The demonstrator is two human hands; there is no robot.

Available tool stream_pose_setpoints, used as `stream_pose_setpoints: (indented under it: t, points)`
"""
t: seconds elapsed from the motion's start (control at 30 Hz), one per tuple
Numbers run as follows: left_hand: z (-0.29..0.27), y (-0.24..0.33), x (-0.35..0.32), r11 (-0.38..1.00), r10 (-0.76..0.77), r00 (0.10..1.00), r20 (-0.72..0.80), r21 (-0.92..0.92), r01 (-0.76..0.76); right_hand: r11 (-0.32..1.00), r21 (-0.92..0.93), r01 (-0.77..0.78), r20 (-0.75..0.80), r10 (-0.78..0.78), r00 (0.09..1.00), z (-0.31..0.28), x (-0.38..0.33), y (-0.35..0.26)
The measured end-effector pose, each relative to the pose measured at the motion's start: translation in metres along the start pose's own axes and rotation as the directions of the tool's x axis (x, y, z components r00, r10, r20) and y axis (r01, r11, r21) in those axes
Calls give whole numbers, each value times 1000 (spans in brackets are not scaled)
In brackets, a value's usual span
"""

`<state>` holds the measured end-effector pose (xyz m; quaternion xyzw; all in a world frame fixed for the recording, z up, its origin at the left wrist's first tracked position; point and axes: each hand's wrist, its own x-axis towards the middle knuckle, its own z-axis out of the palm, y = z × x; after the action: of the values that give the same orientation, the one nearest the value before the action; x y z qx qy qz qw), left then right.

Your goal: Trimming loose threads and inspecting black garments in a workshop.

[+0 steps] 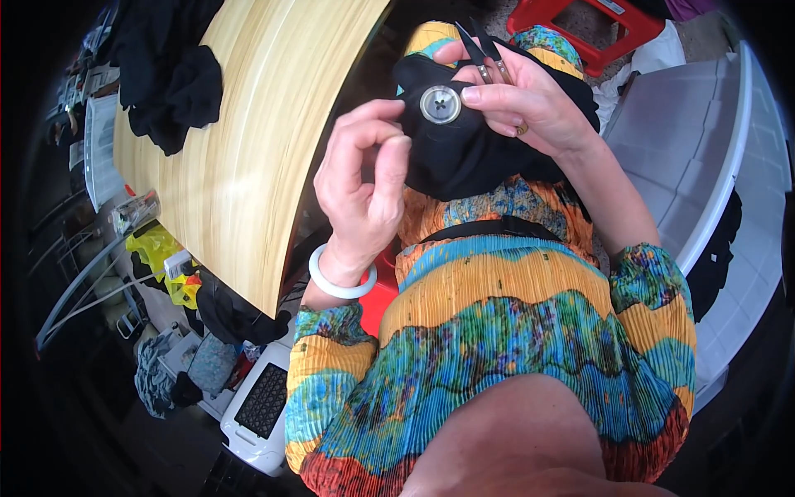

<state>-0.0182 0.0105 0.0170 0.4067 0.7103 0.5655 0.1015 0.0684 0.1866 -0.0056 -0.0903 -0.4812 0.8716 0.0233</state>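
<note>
Button (440, 105): on black cloth (464, 161), between hands.
Left hand (360, 178): fingertips drawn close; cannot tell if pinching anything.
Right hand (534, 95): pinching button's right edge, likely steadying it.
Scissors (484, 60): tucked among right fingers, apparently kept handy.

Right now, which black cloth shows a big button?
The black cloth across the lap: its round grey button meets the right hand. The black bundle on the table shows none.
</note>
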Motion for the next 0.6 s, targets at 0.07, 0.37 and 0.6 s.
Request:
stream_pose_setpoints:
  t: [0.07,0.37,0.6]
  points:
    - [2,-5,0,996,18,999,-27,93,-16,1000,0,-3,-2,3,1000,1,0,0]
    - [21,-3,-2,993,-67,997,-31,96,70,997,-77,30,-4,-30,1000,4,0,0]
    - [9,6,2,982,10,998,61,189,-22,997,-69,25,7,-25,1000,3,-1,0]
